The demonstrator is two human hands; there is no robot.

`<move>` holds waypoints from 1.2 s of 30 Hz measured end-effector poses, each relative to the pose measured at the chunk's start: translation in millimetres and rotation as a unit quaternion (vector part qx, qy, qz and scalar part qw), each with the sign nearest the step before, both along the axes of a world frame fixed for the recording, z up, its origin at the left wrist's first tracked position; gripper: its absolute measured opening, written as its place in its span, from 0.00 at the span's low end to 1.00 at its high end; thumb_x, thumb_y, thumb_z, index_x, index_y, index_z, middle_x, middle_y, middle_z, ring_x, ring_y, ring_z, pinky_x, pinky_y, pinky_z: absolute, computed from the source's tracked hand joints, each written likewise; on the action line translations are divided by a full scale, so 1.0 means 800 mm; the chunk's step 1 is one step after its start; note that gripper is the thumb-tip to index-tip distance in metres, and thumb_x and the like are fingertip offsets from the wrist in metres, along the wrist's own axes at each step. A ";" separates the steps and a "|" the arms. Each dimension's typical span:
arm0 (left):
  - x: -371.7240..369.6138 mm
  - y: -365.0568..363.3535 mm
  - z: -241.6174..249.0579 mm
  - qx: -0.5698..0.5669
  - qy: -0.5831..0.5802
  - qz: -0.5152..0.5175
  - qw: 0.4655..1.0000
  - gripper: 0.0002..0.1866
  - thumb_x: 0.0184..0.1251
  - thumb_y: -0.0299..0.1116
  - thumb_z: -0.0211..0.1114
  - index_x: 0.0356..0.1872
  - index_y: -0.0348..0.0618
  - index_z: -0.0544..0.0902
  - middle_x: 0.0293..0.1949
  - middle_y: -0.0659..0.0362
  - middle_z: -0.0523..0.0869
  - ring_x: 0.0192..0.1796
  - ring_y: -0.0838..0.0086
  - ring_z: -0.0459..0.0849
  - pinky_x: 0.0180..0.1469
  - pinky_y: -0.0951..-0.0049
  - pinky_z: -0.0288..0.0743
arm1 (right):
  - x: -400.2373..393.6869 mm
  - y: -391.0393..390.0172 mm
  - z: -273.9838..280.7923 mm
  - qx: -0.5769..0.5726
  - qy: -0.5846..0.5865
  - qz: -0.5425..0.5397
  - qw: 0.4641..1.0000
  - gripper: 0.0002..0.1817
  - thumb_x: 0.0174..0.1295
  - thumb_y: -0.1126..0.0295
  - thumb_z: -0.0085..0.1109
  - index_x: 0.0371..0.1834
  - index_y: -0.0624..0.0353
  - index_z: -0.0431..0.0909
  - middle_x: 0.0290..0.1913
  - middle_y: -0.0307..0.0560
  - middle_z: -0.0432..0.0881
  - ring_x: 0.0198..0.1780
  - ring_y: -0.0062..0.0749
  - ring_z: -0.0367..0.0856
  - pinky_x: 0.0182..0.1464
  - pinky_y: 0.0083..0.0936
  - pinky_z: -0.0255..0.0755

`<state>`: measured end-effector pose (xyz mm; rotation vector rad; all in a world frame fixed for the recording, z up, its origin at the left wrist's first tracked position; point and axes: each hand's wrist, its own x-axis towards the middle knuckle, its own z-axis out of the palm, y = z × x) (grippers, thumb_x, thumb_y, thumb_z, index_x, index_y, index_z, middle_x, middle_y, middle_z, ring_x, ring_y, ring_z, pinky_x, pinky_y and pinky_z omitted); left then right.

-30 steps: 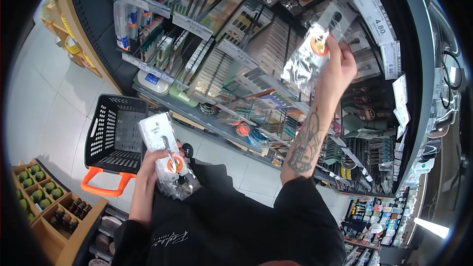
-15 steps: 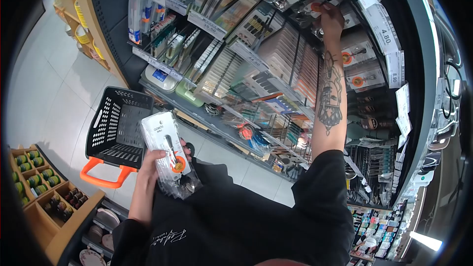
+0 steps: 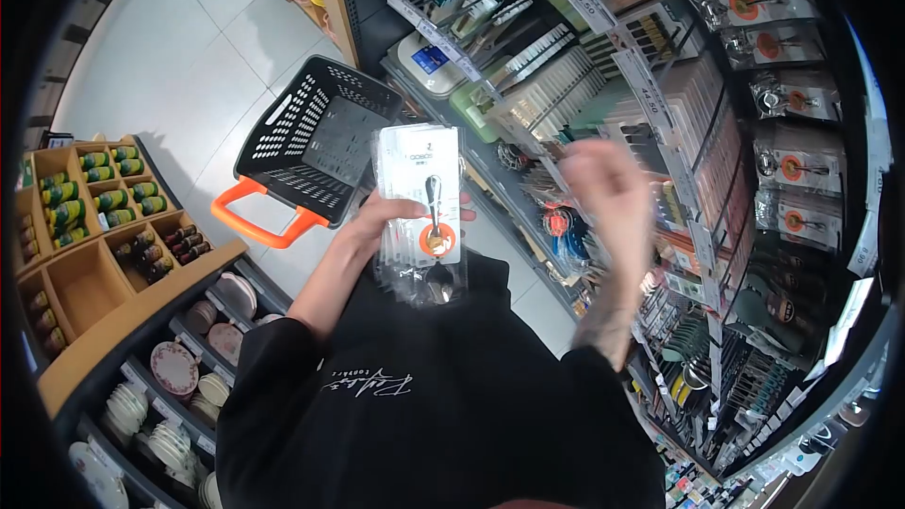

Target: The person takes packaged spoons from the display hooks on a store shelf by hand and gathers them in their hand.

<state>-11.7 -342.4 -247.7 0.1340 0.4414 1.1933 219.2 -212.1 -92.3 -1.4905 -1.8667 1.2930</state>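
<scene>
My left hand (image 3: 373, 222) is closed around a stack of packaged spoons (image 3: 420, 155) in front of my chest. Each pack is a white card with a spoon picture and an orange circle, inside clear plastic; a spoon's bowl shows at the lower end. The thumb lies over the front card, with fingertips visible at the far edge. My right hand (image 3: 611, 198) is raised between the stack and the shelf, smeared by motion, so I cannot make out its fingers. Similar spoon packs (image 3: 799, 170) hang in a column on the shelf at the right.
A black shopping basket (image 3: 316, 132) with an orange handle (image 3: 273, 217) stands on the tiled floor (image 3: 203, 85) at left. The shelf with price labels (image 3: 650, 99) and hanging kitchenware runs along the right. Wooden bins of jars (image 3: 71, 198) and stacked plates (image 3: 174, 368) line the lower left.
My right hand has come away from the hanging packs and back toward my body. The view has turned toward the basket and plates; my left hand still grips the stack.
</scene>
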 end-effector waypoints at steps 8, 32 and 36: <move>0.005 0.019 -0.026 -0.049 0.183 -0.042 0.981 0.33 0.55 0.21 0.70 0.66 0.32 0.72 0.56 0.48 0.84 0.56 0.62 0.85 0.59 0.62 0.80 | -0.043 -0.104 -0.142 0.008 0.048 0.034 0.998 0.21 0.57 0.63 0.76 0.47 0.64 0.78 0.36 0.46 0.79 0.32 0.30 0.81 0.34 0.28 0.75; 0.016 0.009 -0.048 -0.098 0.178 -0.025 0.979 0.34 0.48 0.19 0.62 0.64 0.33 0.73 0.52 0.50 0.85 0.55 0.62 0.84 0.58 0.62 0.79 | -0.041 -0.134 -0.152 -0.128 0.247 -0.081 0.957 0.09 0.69 0.75 0.63 0.45 0.64 0.73 0.37 0.42 0.87 0.37 0.12 0.81 0.35 0.15 0.72; 0.017 0.014 -0.026 -0.094 0.153 -0.018 0.984 0.36 0.47 0.25 0.62 0.64 0.31 0.72 0.51 0.45 0.84 0.51 0.57 0.86 0.55 0.58 0.82 | -0.021 -0.102 -0.117 -0.070 0.256 -0.138 0.954 0.08 0.70 0.77 0.61 0.46 0.62 0.72 0.39 0.38 0.87 0.38 0.11 0.80 0.35 0.15 0.71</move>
